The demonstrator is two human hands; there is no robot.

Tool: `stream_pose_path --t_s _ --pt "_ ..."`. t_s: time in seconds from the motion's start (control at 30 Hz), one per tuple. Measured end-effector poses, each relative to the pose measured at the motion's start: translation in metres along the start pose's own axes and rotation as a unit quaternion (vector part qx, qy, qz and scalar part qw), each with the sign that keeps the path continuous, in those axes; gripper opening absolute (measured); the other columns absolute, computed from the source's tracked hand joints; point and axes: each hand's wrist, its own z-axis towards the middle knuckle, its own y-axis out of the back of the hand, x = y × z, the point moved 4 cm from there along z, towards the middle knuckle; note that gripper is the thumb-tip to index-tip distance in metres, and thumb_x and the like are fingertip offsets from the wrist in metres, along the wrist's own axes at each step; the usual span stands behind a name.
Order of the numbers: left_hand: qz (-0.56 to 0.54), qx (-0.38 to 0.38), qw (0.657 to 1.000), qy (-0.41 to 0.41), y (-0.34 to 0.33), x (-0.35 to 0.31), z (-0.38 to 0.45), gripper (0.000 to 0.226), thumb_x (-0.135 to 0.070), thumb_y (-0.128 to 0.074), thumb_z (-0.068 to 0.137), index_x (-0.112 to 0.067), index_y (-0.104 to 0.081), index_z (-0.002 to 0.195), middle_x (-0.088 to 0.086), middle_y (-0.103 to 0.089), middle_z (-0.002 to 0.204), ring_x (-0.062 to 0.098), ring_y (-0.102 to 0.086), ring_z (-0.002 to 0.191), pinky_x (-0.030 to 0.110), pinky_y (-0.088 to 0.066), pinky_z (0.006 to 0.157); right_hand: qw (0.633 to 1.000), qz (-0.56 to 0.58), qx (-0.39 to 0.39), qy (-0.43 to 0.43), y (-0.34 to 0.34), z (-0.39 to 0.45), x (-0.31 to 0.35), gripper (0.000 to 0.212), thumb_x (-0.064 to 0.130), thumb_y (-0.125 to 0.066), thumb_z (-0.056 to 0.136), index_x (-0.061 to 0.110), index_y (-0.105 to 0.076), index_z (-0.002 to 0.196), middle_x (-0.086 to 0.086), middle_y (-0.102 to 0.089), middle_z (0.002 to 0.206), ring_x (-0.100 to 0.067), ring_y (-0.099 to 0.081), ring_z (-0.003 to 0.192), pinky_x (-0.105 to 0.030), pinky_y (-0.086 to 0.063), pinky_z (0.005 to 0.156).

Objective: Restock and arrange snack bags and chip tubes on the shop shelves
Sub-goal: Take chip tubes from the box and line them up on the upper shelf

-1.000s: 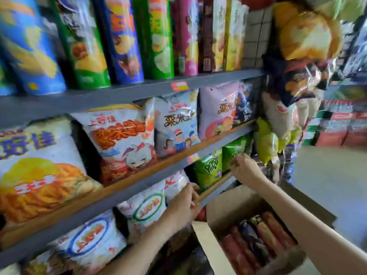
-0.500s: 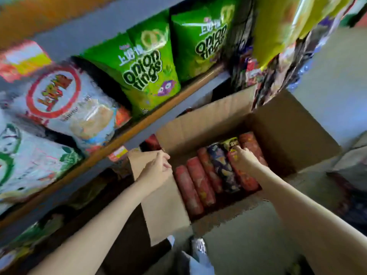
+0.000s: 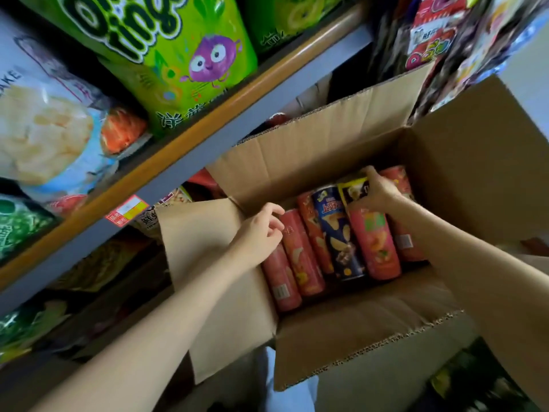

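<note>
The far ends of the chip tubes lie under the right hand (image 3: 378,193) and in the shadow of the cardboard box (image 3: 463,162), so their caps are not visible; print on the labels is too small or blurred to read in full. The box stands open on the floor below the shelf (image 3: 190,138), its flaps folded outward. Inside, the tubes lie side by side on their long sides: red tubes (image 3: 300,257) directly beneath and just right of the left hand (image 3: 261,233), a dark blue tube (image 3: 338,233) between the two hands, and a pink-red tube (image 3: 377,245) just below the right hand. The right hand is curled over the far end of a black-and-yellow tube (image 3: 353,190), fingers wrapped around it; only that tube's end shows. The left hand hovers at the near-left flap (image 3: 214,263), fingers loosely curled and holding nothing; whether its fingertips touch the nearest red tube cannot be determined. Above and left of the left hand, a green onion-rings bag (image 3: 178,69) and a pale blue-and-white snack bag (image 3: 50,129) stand on the shelf, both cut off by the frame edge. A price tag (image 3: 127,211) is fixed to the shelf edge left of the left hand. Hanging packets (image 3: 430,34) above the right hand are blurred.
</note>
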Motion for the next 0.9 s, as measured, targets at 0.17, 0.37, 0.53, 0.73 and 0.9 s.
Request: stream_pose_path --t_s 0.17,0.37,0.53,0.73,0.9 --pt "-0.123 0.071 0.99 -0.002 0.019 -0.046 -0.014 0.053 -0.032 -0.07 0.08 -0.024 -0.045 0.126 -0.002 -0.056 0.116 0.012 -0.056 0.104 0.023 -0.044 0.09 0.924 0.337 0.177 0.044 0.06 -0.058 0.062 0.046 0.015 -0.075 0.076 0.02 -0.046 0.111 -0.005 -0.056 0.088 -0.011 -0.055 0.067 -0.027 -0.052 0.059" --pt "-0.342 0.197 0.919 0.026 0.078 -0.1 -0.065 0.038 -0.025 -0.073 0.075 -0.027 -0.058 0.11 -0.008 -0.07 0.102 0.007 -0.067 0.091 0.019 -0.052 0.073 0.871 0.404 0.211 0.184 0.114 -0.135 0.161 0.058 0.025 -0.075 0.075 0.018 -0.046 0.124 0.0 -0.068 0.103 -0.015 -0.066 0.087 -0.032 -0.055 0.078" --pt "-0.404 0.237 0.882 -0.044 0.149 -0.112 -0.124 0.053 -0.032 -0.088 0.052 -0.027 -0.064 0.099 -0.01 -0.072 0.09 0.006 -0.067 0.081 0.02 -0.054 0.071 0.835 0.415 0.255 0.255 0.14 -0.204 0.216 0.045 0.041 -0.072 0.069 0.019 -0.056 0.104 0.008 -0.069 0.087 -0.006 -0.066 0.079 -0.024 -0.054 0.076" --pt "-0.418 0.2 0.883 -0.074 0.223 -0.098 -0.22 0.04 -0.022 -0.076 0.042 -0.02 -0.07 0.082 -0.002 -0.071 0.077 0.01 -0.066 0.067 0.023 -0.053 0.068 0.819 0.344 0.306 0.341 0.137 -0.31 0.298 0.076 0.053 -0.088 0.043 0.014 -0.062 0.102 0.0 -0.071 0.097 -0.014 -0.067 0.091 -0.031 -0.055 0.085" --pt "-0.403 0.199 0.882 -0.144 0.278 -0.06 -0.348 0.046 -0.043 -0.08 0.042 -0.023 -0.075 0.083 -0.001 -0.071 0.082 0.012 -0.066 0.071 0.022 -0.053 0.068 0.82 0.29 0.273 0.41 0.106 -0.433 0.378 0.075 0.049 -0.086 0.048 0.018 -0.058 0.11 0.002 -0.07 0.101 -0.013 -0.066 0.094 -0.029 -0.054 0.083"
